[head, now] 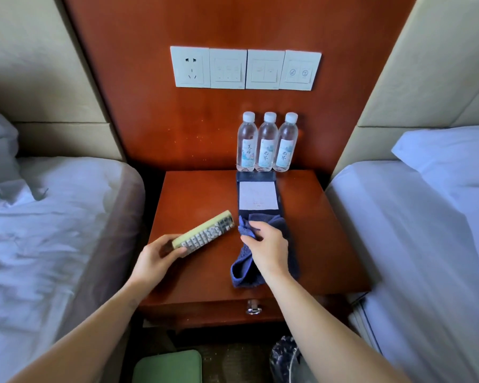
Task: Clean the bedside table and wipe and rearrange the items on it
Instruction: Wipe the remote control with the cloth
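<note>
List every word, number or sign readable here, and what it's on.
Nothing reads clearly.
Three clear plastic water bottles: brush-style Chinese characters on the labels, too blurred to read.
White notepad sheet: tiny print at its foot, unreadable.
Cream remote control: button markings blurred.
Rightmost white wall switch plate: two round icons, no words.

The cloth hides part of the notepad holder; the left hand, part of the remote.
</note>
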